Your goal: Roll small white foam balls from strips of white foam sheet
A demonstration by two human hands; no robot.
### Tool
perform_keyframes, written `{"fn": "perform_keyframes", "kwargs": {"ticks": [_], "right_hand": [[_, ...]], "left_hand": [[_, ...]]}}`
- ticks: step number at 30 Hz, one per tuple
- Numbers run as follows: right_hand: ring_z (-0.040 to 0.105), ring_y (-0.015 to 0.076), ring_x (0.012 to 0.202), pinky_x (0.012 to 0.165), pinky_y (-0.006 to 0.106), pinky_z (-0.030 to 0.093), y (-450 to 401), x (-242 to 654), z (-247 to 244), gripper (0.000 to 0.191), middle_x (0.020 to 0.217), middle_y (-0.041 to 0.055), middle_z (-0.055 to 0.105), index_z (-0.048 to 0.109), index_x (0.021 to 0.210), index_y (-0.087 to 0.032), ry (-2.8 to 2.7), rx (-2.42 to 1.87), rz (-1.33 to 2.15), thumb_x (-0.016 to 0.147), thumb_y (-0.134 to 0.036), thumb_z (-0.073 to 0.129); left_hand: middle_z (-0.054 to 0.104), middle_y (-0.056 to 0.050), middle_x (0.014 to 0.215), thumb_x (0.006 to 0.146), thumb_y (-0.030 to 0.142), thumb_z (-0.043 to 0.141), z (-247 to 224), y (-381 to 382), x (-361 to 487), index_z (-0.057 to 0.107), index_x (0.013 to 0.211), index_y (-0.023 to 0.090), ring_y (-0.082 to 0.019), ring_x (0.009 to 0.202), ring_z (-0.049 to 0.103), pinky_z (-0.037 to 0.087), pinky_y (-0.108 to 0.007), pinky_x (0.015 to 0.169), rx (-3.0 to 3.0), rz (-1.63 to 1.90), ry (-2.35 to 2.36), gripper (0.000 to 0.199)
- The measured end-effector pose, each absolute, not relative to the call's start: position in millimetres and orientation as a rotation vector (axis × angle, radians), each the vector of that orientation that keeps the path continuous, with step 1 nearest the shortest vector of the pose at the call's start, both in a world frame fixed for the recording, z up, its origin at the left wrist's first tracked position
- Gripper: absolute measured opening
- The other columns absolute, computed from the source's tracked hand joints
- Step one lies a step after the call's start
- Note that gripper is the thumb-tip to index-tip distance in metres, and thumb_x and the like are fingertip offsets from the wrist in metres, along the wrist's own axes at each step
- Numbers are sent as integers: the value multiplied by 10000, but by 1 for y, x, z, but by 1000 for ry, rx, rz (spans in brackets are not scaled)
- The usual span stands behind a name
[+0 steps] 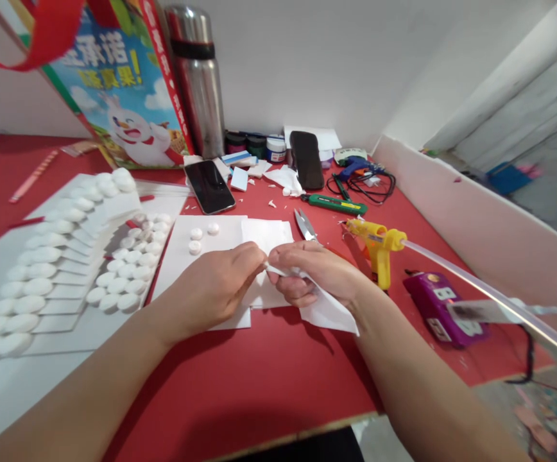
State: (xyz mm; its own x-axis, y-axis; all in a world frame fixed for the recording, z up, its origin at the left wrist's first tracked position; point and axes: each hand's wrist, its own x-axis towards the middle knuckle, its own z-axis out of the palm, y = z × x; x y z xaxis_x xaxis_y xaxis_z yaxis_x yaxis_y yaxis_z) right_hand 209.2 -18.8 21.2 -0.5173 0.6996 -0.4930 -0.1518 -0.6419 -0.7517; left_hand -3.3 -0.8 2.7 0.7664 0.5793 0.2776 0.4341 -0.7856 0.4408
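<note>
My right hand is closed around a thin white sheet, paper or tissue, whose loose end hangs below the palm. Thumb and fingers of my left hand are pinched together at the sheet's twisted tip, touching the right fingertips. Whatever sits inside that tip is hidden. Beneath both hands lie white paper pieces and a white board. Three small white round pieces rest on that board, just beyond my left hand. Scissors lie past my right hand, their handles partly covered by it.
At left stands a stepped white model edged with white discs, with more discs beside it. A yellow glue gun, purple power block, green cutter, two phones, steel flask and printed bag surround the red table.
</note>
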Motion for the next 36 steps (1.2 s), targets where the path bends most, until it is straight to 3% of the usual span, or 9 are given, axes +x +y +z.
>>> {"fn": "perform_keyframes", "kwargs": {"ticks": [7,13,16,20,25,36], "right_hand": [[170,31,354,323,149,171,-16,204,15,141,398,-73,365,586,619,-160,-775,-1137,2155,745,-222,599],[224,34,372,345,157,177,-22,199,19,156,427,-78,373,598,605,-168,-1043,-1174,1938,738,-247,624],[270,40,385,362,173,202,-24,199,20,155,464,-71,416,608,629,-173,-1185,-1193,1806,754,-264,607],[322,41,413,398,192,225,-24,199,19,165,504,-67,455,608,641,-168,-1475,-1248,1530,793,-211,561],[307,36,487,459,198,238,-25,197,18,187,546,-74,400,609,644,-147,-1714,-1262,1290,811,-148,526],[306,58,514,478,226,207,-24,197,14,209,533,-69,362,574,605,-157,-1766,-1366,1253,802,-213,532]], "left_hand": [[576,-41,811,988,144,406,7,-5,6,549,858,182,-175,651,496,302,-315,567,2969,657,813,197],[532,10,691,987,296,454,8,-8,3,551,820,192,-135,614,492,374,-269,583,1910,662,933,220],[616,-22,670,992,429,373,6,-5,3,607,820,172,-110,463,463,298,-260,465,1284,497,915,387],[677,-69,647,983,479,385,4,-4,5,631,765,138,-67,352,422,268,-237,424,986,349,793,474],[627,-24,562,967,348,453,7,-7,5,547,718,159,-51,333,386,243,-207,399,999,374,794,327],[527,48,572,953,249,453,7,-8,6,502,716,182,-70,450,396,298,-215,453,1412,396,892,251]]}}
